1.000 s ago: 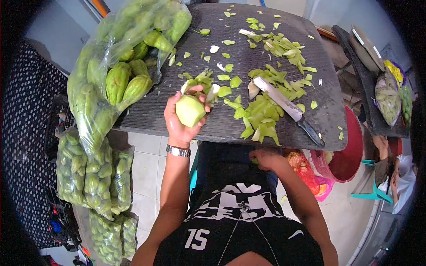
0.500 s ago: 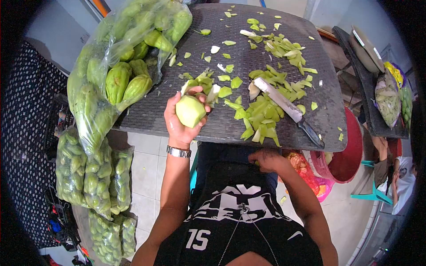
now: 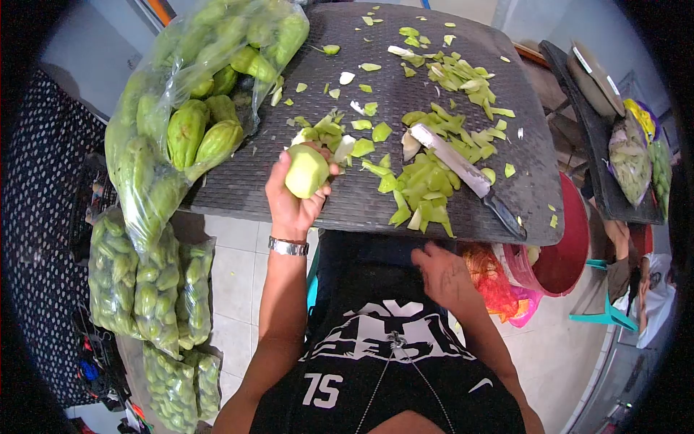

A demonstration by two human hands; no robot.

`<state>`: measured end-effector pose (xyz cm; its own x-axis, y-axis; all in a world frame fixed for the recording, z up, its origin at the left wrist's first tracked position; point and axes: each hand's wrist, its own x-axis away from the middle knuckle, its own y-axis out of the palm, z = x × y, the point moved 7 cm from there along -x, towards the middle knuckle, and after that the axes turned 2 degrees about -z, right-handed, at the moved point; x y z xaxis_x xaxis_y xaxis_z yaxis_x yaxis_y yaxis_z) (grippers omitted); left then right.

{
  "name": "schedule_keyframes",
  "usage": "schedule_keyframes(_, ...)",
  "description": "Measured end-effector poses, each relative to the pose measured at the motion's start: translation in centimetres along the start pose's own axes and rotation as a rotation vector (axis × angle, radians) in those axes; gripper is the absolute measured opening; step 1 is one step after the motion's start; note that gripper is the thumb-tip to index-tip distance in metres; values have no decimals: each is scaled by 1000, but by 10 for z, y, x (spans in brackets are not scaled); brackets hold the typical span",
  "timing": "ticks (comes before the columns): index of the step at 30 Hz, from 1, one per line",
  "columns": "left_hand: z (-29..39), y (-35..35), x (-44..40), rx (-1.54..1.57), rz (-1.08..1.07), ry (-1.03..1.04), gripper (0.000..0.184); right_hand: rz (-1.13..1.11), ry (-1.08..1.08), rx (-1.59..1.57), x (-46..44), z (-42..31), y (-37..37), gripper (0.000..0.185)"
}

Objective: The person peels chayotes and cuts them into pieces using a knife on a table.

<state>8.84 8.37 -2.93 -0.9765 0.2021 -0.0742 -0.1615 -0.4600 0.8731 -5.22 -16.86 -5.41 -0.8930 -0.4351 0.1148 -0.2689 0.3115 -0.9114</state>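
A peeled, pale green chayote (image 3: 306,172) rests in my left hand (image 3: 289,206), whose fingers wrap round it above the table's front edge. My right hand (image 3: 442,269) is low by my lap, just off that edge. Its back faces up and the fingers look curled; whatever they may hold is hidden. A knife (image 3: 455,163) with a dark handle and a smeared blade lies across a heap of green peelings (image 3: 430,184). Beside my left hand is a smaller pile of peelings (image 3: 329,134). Unpeeled chayotes (image 3: 189,134) show through the open plastic bag (image 3: 144,116) on the table's left.
Peel scraps dot the dark woven-pattern table (image 3: 289,69). Several filled bags of chayote (image 3: 155,282) stand at lower left. A red tub (image 3: 567,246) and a red mesh bag (image 3: 484,278) are at right. Another person's arm (image 3: 618,239) shows near a side table (image 3: 578,108).
My right hand has shifted slightly right and turned, showing more of its back. The left hand still holds the chayote, now tilted a little. The view has moved slightly.
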Motion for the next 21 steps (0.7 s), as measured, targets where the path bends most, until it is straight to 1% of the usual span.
schedule_keyframes(1,0,2,0,-4,-75,0,55,-57,-11,-72,2,-11,-9,28)
schedule_keyframes(3,-2,10,3,-126,-229,21,55,-171,-30,-219,8,-36,-34,30)
schedule_keyframes(4,-4,13,4,-186,-307,29,56,-118,-101,-292,10,-47,-54,32)
schedule_keyframes(5,-4,12,5,-224,-340,35,58,-64,-171,-365,11,-57,-73,33)
schedule_keyframes(6,-3,9,5,-211,-276,52,58,-9,-239,-437,8,-62,-86,35)
schedule_keyframes(8,-3,5,8,-186,-149,86,58,178,-235,-402,-5,-51,-109,41)
schedule_keyframes(9,-4,1,7,-212,-52,78,58,275,-230,-382,-12,-45,-122,44)
schedule_keyframes(11,-7,-4,5,-263,134,66,57,432,-132,-352,-32,-33,-141,48)
schedule_keyframes(12,-10,-3,5,-240,163,40,59,510,-87,-336,-37,-29,-149,50)
schedule_keyframes(15,-11,-5,10,-145,246,-40,64,638,-68,-92,-33,-9,-166,54)
schedule_keyframes(18,-12,4,18,-165,320,-124,63,620,128,-8,-9,31,-162,54)
schedule_keyframes(19,-14,8,20,-130,408,-126,58,579,173,10,-3,45,-155,52)
schedule_keyframes(21,-21,4,18,-75,358,-149,55,493,274,42,8,68,-134,49)
